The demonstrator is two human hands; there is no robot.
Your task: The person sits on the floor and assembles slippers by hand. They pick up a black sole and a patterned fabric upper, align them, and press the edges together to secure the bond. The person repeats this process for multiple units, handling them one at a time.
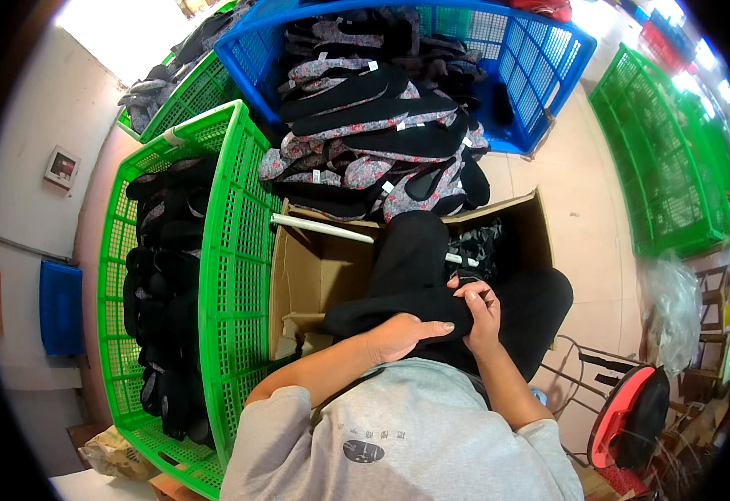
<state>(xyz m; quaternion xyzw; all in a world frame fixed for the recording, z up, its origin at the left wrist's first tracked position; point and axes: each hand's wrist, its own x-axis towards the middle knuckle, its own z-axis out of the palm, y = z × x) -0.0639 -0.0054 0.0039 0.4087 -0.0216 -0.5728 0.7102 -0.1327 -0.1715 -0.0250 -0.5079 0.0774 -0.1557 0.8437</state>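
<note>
Across my lap lies a black slipper (361, 314), its dark sole-like side turned up. My left hand (405, 334) is wrapped round it from below, with the thumb stretched along the top. At its right end my right hand (480, 311) pinches the edge between thumb and fingers; a small dark bit shows above the fingertips. The slipper's far side is hidden by my hands and blends with my black trousers. Beyond my knees, floral slippers with black soles (373, 125) are heaped in and over a blue basket (540, 75).
An open cardboard box (298, 259) stands under my legs, with a white tube (323, 228) across it and dark pieces inside. At left, a green crate (239, 275) holds black slippers (169, 301). More green crates (649, 150) stand right; a red-and-black round seat (632, 417) sits lower right.
</note>
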